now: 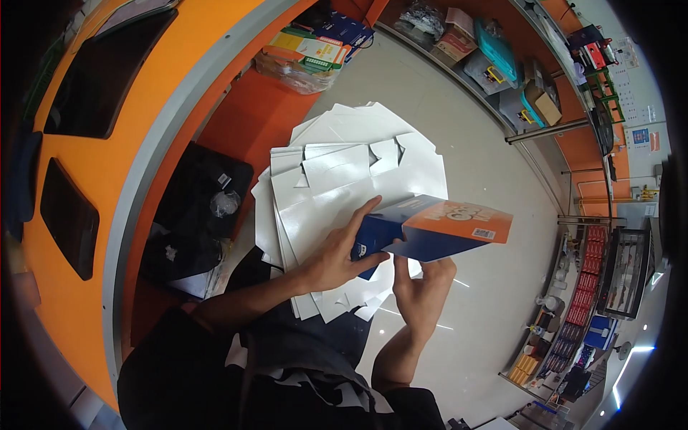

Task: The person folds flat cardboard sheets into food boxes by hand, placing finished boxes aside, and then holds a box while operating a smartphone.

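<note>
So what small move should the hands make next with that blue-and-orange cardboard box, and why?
I'd guess the right hand should press along the lower edge of the box: its fingers are at that edge, while the left hand steadies the blue end. Whether a flap is open there is hidden.

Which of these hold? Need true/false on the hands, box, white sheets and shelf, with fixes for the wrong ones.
1. The left hand is on the blue end of the box. True.
2. The right hand is well away from the box. False: its fingers are at the box's lower edge.
3. The white sheets are fanned out unevenly. True.
4. The box is plain white outside. False: it shows blue and orange.
5. A bin on the shelf has a teal lid. True.
</note>
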The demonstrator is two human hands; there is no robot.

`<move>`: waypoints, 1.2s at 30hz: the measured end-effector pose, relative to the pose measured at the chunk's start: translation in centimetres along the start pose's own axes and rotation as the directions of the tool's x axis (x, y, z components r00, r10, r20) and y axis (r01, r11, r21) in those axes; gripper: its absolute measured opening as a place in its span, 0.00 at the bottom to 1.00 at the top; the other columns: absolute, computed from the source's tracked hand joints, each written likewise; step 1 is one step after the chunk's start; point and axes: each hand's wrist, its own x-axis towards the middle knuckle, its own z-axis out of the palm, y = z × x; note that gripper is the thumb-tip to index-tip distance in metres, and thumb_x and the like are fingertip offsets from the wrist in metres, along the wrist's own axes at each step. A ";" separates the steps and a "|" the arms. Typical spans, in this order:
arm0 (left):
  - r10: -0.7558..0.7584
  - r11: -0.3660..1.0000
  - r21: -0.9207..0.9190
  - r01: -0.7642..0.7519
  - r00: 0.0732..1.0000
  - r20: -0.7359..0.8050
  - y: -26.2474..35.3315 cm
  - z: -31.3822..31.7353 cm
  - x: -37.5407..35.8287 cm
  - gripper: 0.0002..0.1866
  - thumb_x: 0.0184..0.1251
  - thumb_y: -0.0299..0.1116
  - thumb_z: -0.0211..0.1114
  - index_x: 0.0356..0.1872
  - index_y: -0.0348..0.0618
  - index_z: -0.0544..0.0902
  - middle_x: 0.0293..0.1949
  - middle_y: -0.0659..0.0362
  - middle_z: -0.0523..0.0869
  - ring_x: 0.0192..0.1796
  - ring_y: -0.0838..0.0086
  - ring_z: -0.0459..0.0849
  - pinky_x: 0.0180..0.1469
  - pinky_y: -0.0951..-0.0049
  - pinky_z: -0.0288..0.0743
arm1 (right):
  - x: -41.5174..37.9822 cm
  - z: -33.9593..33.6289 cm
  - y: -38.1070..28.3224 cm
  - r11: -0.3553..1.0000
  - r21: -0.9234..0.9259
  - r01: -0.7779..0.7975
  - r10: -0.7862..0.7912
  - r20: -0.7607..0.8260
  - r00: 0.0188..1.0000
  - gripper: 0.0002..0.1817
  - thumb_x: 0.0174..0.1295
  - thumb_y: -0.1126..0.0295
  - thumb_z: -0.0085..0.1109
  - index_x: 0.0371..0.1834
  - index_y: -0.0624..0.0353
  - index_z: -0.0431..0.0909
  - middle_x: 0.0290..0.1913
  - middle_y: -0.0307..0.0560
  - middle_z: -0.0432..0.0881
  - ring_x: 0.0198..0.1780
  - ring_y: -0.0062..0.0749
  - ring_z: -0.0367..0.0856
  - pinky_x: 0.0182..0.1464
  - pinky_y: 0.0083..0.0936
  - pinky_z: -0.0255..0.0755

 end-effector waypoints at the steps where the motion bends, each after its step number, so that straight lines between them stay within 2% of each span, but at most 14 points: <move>1: 0.001 1.000 -0.001 -0.001 1.000 0.000 -0.1 -0.1 0.1 0.49 0.64 0.24 0.72 0.81 0.45 0.49 0.59 0.43 0.79 0.59 0.55 0.82 0.62 0.58 0.74 | 0.0 0.1 0.1 1.000 -0.026 0.010 -0.010 -0.004 1.000 0.12 0.51 0.83 0.67 0.39 0.63 0.87 0.38 0.56 0.86 0.37 0.53 0.87 0.38 0.36 0.78; 9: 0.025 0.989 -0.148 -0.012 0.996 0.083 -1.9 -0.2 0.0 0.47 0.70 0.21 0.66 0.82 0.42 0.43 0.64 0.53 0.70 0.65 0.69 0.72 0.68 0.67 0.67 | -1.2 1.1 1.4 0.999 -0.036 -0.020 0.019 -0.043 0.999 0.14 0.47 0.83 0.69 0.39 0.63 0.85 0.37 0.56 0.87 0.37 0.53 0.86 0.39 0.38 0.78; 15: -0.027 0.973 -0.223 0.058 0.990 0.141 -2.5 -0.4 -0.1 0.50 0.69 0.20 0.66 0.82 0.44 0.40 0.67 0.52 0.66 0.69 0.69 0.68 0.72 0.67 0.64 | -1.7 1.9 1.0 0.994 -0.011 -0.111 0.111 -0.036 0.993 0.15 0.44 0.83 0.68 0.38 0.65 0.83 0.37 0.56 0.86 0.36 0.54 0.86 0.40 0.37 0.77; 18: 0.049 0.971 -0.236 -0.023 0.993 0.103 -2.7 -0.4 -0.1 0.51 0.68 0.20 0.66 0.82 0.45 0.39 0.68 0.51 0.66 0.70 0.68 0.68 0.72 0.67 0.64 | -1.7 2.6 0.3 0.998 0.002 -0.069 0.069 -0.116 0.991 0.14 0.44 0.83 0.67 0.38 0.65 0.83 0.33 0.56 0.86 0.34 0.55 0.85 0.39 0.37 0.76; 21: 0.034 0.951 -0.308 0.013 0.989 0.147 -2.5 -0.6 -0.1 0.51 0.68 0.19 0.66 0.82 0.46 0.38 0.69 0.50 0.65 0.70 0.66 0.68 0.70 0.66 0.66 | -2.3 2.8 0.2 0.994 -0.007 -0.113 0.111 -0.141 0.984 0.14 0.45 0.83 0.67 0.38 0.66 0.84 0.31 0.56 0.86 0.34 0.55 0.86 0.40 0.37 0.77; 23: -0.011 0.940 -0.333 0.068 0.985 0.170 -1.8 -0.8 -0.2 0.53 0.66 0.20 0.68 0.82 0.46 0.38 0.70 0.50 0.64 0.70 0.66 0.69 0.68 0.66 0.68 | -2.8 3.0 0.8 0.971 0.161 -0.176 0.196 -0.119 0.973 0.13 0.48 0.82 0.69 0.40 0.66 0.85 0.33 0.56 0.87 0.35 0.52 0.88 0.42 0.35 0.77; 24: -0.055 0.926 -0.359 0.121 0.980 0.190 -1.6 -0.8 -0.2 0.55 0.64 0.20 0.70 0.82 0.45 0.38 0.70 0.49 0.63 0.69 0.66 0.69 0.66 0.66 0.70 | -2.8 3.0 0.8 0.971 0.161 -0.174 0.195 -0.121 0.973 0.13 0.48 0.82 0.69 0.40 0.66 0.85 0.33 0.56 0.87 0.35 0.52 0.88 0.42 0.35 0.77; 25: -0.052 0.927 -0.356 0.117 0.981 0.188 -1.7 -0.7 -0.4 0.55 0.64 0.20 0.70 0.82 0.45 0.38 0.70 0.49 0.63 0.69 0.66 0.69 0.66 0.66 0.70 | -2.8 3.0 0.7 0.940 0.244 -0.237 0.268 -0.102 0.958 0.11 0.52 0.82 0.69 0.39 0.68 0.85 0.34 0.53 0.88 0.38 0.40 0.87 0.48 0.32 0.77; 26: -0.039 0.963 -0.254 0.087 0.982 0.186 -1.9 -0.5 -0.7 0.58 0.63 0.25 0.74 0.82 0.47 0.35 0.74 0.46 0.58 0.74 0.62 0.63 0.72 0.62 0.61 | -2.6 3.0 0.4 0.898 0.325 -0.297 0.338 -0.076 0.938 0.08 0.56 0.82 0.70 0.39 0.70 0.85 0.36 0.50 0.89 0.41 0.27 0.87 0.53 0.29 0.77; 28: -0.027 0.988 -0.143 0.053 0.983 0.180 -1.8 -0.6 -0.8 0.62 0.61 0.30 0.78 0.81 0.49 0.33 0.77 0.42 0.53 0.79 0.57 0.57 0.79 0.58 0.53 | -2.1 3.2 -0.3 0.896 0.319 -0.308 0.351 -0.086 0.932 0.07 0.56 0.82 0.69 0.38 0.69 0.85 0.37 0.49 0.89 0.43 0.28 0.87 0.56 0.30 0.78; 30: -0.014 0.995 -0.098 0.029 0.987 0.158 -1.3 -0.5 -0.6 0.64 0.58 0.33 0.80 0.81 0.48 0.33 0.78 0.42 0.51 0.80 0.56 0.56 0.79 0.57 0.53 | -1.9 3.6 -0.5 0.887 0.339 -0.314 0.368 -0.108 0.923 0.06 0.57 0.82 0.68 0.37 0.70 0.86 0.37 0.50 0.89 0.45 0.30 0.88 0.59 0.30 0.77; 32: -0.014 0.995 -0.095 0.028 0.990 0.137 -1.4 -0.5 -0.6 0.64 0.57 0.33 0.81 0.81 0.47 0.34 0.78 0.43 0.52 0.79 0.56 0.57 0.79 0.57 0.54 | -2.0 3.7 -0.8 0.920 0.271 -0.281 0.319 -0.108 0.941 0.07 0.57 0.81 0.69 0.38 0.70 0.85 0.36 0.50 0.89 0.44 0.31 0.88 0.57 0.30 0.77; 34: -0.014 0.968 -0.245 0.049 0.989 0.146 -2.1 -0.6 -0.6 0.63 0.57 0.34 0.81 0.81 0.46 0.37 0.77 0.46 0.54 0.79 0.57 0.59 0.77 0.58 0.58 | -2.3 3.8 -1.0 0.948 0.202 -0.247 0.271 -0.101 0.957 0.08 0.56 0.80 0.70 0.39 0.70 0.85 0.35 0.50 0.89 0.43 0.32 0.89 0.55 0.30 0.77; 36: 0.033 0.948 -0.318 0.013 0.990 0.140 -2.4 -0.7 -0.4 0.62 0.57 0.33 0.81 0.81 0.46 0.39 0.76 0.47 0.55 0.78 0.57 0.60 0.77 0.59 0.60 | -3.1 4.0 -0.7 0.997 -0.001 -0.076 0.075 -0.102 0.992 0.13 0.55 0.78 0.72 0.43 0.69 0.84 0.36 0.51 0.88 0.41 0.36 0.88 0.49 0.31 0.78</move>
